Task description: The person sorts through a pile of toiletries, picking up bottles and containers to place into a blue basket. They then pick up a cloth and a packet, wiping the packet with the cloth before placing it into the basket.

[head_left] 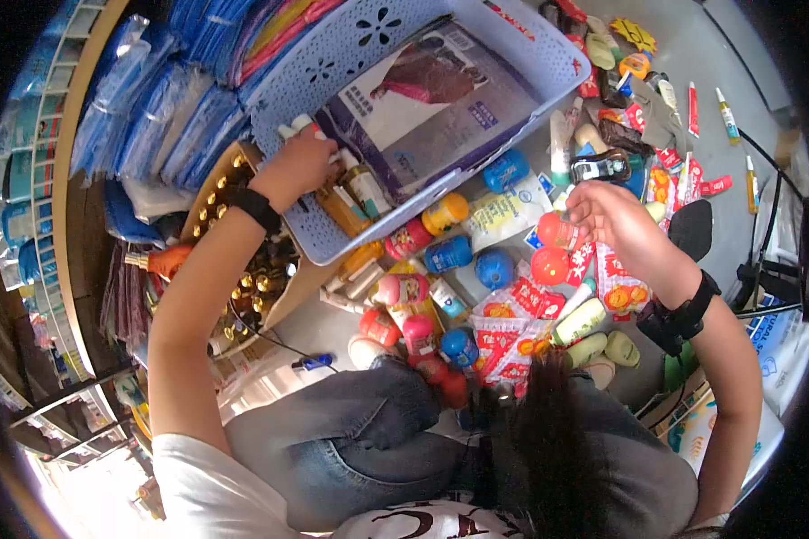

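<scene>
My left hand [298, 168] reaches into the left end of the lilac plastic basket [319, 249], fingers closed around a small white-capped bottle [302, 122] that they mostly hide. Right beside it in the basket stand a white bottle [366, 186] and some amber bottles [340, 212]. A flat purple-and-white package [422, 103] lies along the basket's floor. Over the pile on the right, my right hand [613, 216] has its fingers curled against a small red bottle [558, 232]; the grip is partly hidden. Just below is another round red item [550, 266].
Red snack-like packets [503, 337], blue bottles [448, 255] and tubes [580, 321] are heaped between the basket and my knees. A cardboard box [310, 292] of gold-capped bottles stands left, below stacked blue plastic packs [121, 112]. Black straps or cables [768, 193] run at right.
</scene>
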Demonstrator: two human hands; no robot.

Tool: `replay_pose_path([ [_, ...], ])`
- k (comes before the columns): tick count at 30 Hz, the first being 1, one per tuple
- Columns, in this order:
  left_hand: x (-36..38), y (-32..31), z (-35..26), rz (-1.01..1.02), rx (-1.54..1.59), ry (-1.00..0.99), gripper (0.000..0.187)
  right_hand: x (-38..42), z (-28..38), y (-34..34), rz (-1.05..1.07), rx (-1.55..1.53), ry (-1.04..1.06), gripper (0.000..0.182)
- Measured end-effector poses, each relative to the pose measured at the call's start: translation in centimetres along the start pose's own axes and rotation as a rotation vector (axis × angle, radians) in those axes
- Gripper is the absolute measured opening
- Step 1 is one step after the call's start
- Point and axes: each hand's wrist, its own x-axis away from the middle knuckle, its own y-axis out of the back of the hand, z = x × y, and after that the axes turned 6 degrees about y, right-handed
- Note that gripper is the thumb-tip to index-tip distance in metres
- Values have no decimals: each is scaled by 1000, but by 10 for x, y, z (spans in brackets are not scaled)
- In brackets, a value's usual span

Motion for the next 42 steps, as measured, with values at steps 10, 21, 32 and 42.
replay_pose_path([
  [10, 140, 89, -109, 138, 9, -294, 8, 0, 2, 3, -10, 33, 12, 26],
  [21, 130, -157, -89, -250, -217, -42, 49, 11, -8, 7, 33, 128, -21, 26],
  [32, 98, -178, -106, -84, -294, 113, 51, 6, -20, -20, 92, 262, -50, 23],
  [42, 93, -160, -91, 31, 174, -19, 48, 16, -30, -14, 90, 249, -66, 24],
])
